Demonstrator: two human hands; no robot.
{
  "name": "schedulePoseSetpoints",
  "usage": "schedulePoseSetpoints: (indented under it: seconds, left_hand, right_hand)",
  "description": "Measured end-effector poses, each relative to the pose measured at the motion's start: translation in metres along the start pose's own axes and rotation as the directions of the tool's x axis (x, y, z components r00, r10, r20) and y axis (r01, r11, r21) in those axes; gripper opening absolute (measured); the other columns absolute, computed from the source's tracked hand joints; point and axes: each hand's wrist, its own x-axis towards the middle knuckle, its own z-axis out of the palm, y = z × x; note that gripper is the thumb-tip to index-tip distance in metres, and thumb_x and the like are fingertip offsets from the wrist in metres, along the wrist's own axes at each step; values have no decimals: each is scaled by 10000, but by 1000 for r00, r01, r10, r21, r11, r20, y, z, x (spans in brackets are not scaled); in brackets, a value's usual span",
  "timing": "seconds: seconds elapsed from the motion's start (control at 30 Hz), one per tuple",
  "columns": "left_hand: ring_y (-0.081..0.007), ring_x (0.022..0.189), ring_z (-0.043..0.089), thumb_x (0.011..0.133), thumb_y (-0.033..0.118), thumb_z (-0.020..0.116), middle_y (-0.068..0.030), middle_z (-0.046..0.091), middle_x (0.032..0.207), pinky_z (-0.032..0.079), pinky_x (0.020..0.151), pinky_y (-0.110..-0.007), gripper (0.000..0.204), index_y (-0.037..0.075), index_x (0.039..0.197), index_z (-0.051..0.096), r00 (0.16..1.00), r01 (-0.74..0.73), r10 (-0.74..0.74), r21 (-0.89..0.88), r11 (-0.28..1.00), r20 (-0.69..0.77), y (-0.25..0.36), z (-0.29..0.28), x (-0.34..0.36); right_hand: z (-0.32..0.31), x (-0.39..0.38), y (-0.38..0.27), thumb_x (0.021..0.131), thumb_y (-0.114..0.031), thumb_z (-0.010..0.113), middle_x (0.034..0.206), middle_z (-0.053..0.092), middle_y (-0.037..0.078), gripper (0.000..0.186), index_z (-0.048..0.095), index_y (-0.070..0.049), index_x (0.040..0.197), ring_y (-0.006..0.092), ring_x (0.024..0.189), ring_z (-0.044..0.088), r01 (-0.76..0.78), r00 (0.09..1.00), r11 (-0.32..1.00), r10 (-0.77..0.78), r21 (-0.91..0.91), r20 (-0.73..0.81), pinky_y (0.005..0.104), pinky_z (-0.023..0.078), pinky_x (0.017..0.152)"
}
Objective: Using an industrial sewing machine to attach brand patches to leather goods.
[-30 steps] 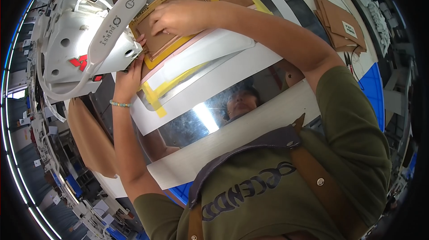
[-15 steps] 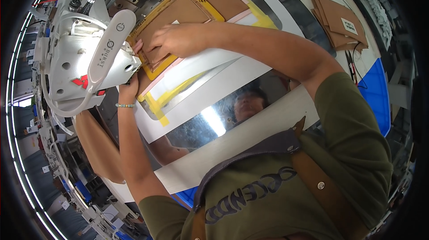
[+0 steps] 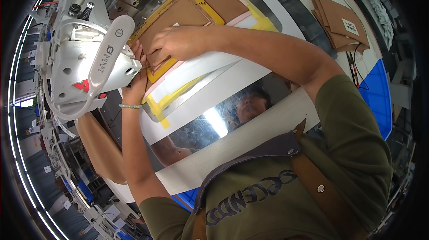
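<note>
A yellow frame-shaped template (image 3: pixel 204 1) lies under the head of a white sewing machine (image 3: pixel 73 67), with a brown panel (image 3: pixel 172 14) inside its border. My right hand (image 3: pixel 181 43) rests on the lower part of that panel, fingers bent and apart, fingertips touching the brown surface. A small white piece shows beside its knuckles. At the template's left edge is my left hand (image 3: pixel 139 56), its fingers extended next to the machine head. Part of the left hand is hidden behind that head, and a beaded bracelet circles the wrist.
A white lamp arm (image 3: pixel 109 50) bends in front of the machine head. Yellow tape (image 3: pixel 158 110) edges the white sheet around the template. Reflective metal plate (image 3: pixel 192 128) lies nearer me. At right are stacked brown pieces (image 3: pixel 335 21), a dark hand tool (image 3: pixel 353 67) and a blue bin (image 3: pixel 377 99).
My left hand has shifted slightly right, and more of its fingers show beside the template. The right hand stays on the panel, slightly lower in view. The whole view has shifted a little.
</note>
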Motion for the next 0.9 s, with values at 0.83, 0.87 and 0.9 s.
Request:
schedulePoseSetpoints:
  seconds: [0.83,0.87,0.9]
  left_hand:
    - [-194,1372,598,1063,-40,546,-135,613,1512,464,1184,-308,391,-24,1453,570,1000,-21,29,-624,781,2,-35,1,25]
    - [-201,1389,584,1049,-29,557,-129,610,1519,447,1200,-317,410,-8,1459,574,998,63,-31,-787,614,56,-42,1,24]
    - [-207,1406,570,1036,-18,567,-123,606,1526,430,1216,-327,429,8,1465,577,990,141,-76,-902,409,120,-48,-1,21]
  right_hand:
    - [-13,4,-1,930,-17,601,1447,667,80,442,809,-192,1278,297,1387,562,-116,988,993,118,-26,97,457,439,1169]
    - [-14,8,-3,926,-19,605,1441,669,82,439,810,-191,1273,297,1386,561,-111,988,994,113,-23,106,459,437,1170]
    - [-14,13,-5,926,-19,605,1441,669,82,439,810,-191,1273,297,1386,561,-102,989,995,104,-21,105,459,437,1170]
